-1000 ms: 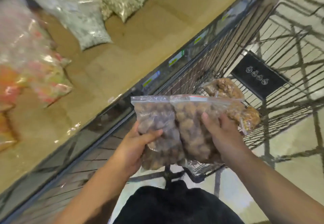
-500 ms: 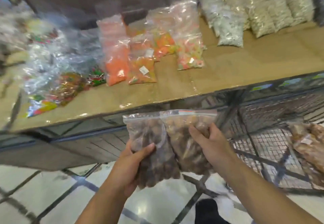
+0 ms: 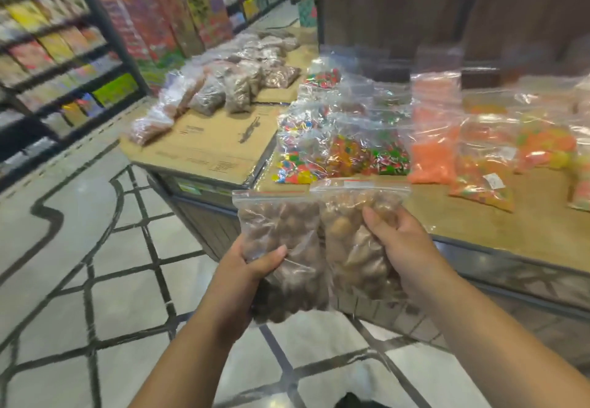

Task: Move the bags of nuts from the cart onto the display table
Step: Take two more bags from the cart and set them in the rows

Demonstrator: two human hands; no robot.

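Observation:
I hold two clear zip bags of brown nuts upright, side by side, in front of the display table's near edge. My left hand (image 3: 245, 276) grips the darker left bag of nuts (image 3: 282, 235). My right hand (image 3: 402, 248) grips the lighter right bag of nuts (image 3: 348, 235). The display table (image 3: 498, 232) has a cardboard-covered top. Several bags of brown nuts (image 3: 236, 88) lie in a row on its far left section. The cart is out of view.
Bags of coloured candy (image 3: 344, 149) and orange sweets (image 3: 434, 149) lie on the table just behind my hands. A dark shelf rack (image 3: 64, 56) of packaged goods stands at left. Tiled floor (image 3: 95, 264) with dark lines spreads left and below.
The view has swung left, away from the cart and along the table, bringing the row of nut bags into sight. Both hands keep the same grip on the two bags.

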